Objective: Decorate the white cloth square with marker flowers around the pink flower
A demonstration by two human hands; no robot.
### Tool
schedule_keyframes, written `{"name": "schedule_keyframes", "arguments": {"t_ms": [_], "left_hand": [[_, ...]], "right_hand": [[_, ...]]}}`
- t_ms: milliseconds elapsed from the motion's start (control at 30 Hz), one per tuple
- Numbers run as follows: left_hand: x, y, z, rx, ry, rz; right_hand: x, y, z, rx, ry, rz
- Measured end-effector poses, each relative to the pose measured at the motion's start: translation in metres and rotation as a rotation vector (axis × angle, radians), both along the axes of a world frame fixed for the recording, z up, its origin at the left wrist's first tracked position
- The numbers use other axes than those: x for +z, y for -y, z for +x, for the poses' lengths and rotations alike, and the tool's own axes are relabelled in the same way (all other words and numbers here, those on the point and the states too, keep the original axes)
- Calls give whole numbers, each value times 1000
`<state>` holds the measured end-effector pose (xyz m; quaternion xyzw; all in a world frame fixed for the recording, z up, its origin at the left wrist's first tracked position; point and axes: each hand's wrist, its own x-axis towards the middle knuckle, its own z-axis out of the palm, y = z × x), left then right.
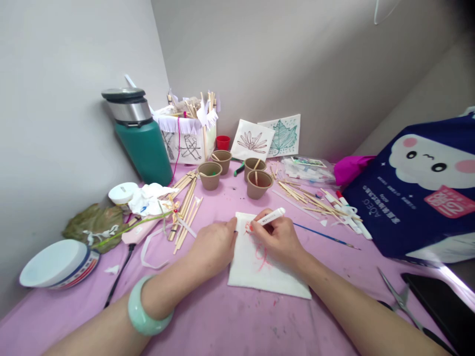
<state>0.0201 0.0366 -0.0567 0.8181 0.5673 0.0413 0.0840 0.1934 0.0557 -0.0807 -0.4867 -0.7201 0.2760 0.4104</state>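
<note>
A white marker pen [273,216] is held between the fingers of my right hand [277,238], its red tip end pointing down at a white cloth square [247,271]. Red lines show on the cloth under and below that hand. My left hand [215,244] is closed at the cloth's left edge, fingers together and pressing on it; the fingertips are partly hidden. The cloth lies flat on the pink-purple table covering [208,321].
Brown pots [260,185] with sticks stand beyond the cloth. Wooden sticks [302,198], a blue brush [326,235] and scissors [401,299] lie to the right. A green bottle [143,143] and a bowl [55,264] are on the left. A dark blue bag [401,198] stands right.
</note>
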Motion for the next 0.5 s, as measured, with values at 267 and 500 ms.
{"name": "schedule_keyframes", "arguments": {"t_ms": [267,500], "left_hand": [[0,0,0,-1,-6,7],[1,1,-1,-1,10,-6]], "right_hand": [[-3,2,2,10,-8,-6],[0,0,2,-76,-90,-20]]}}
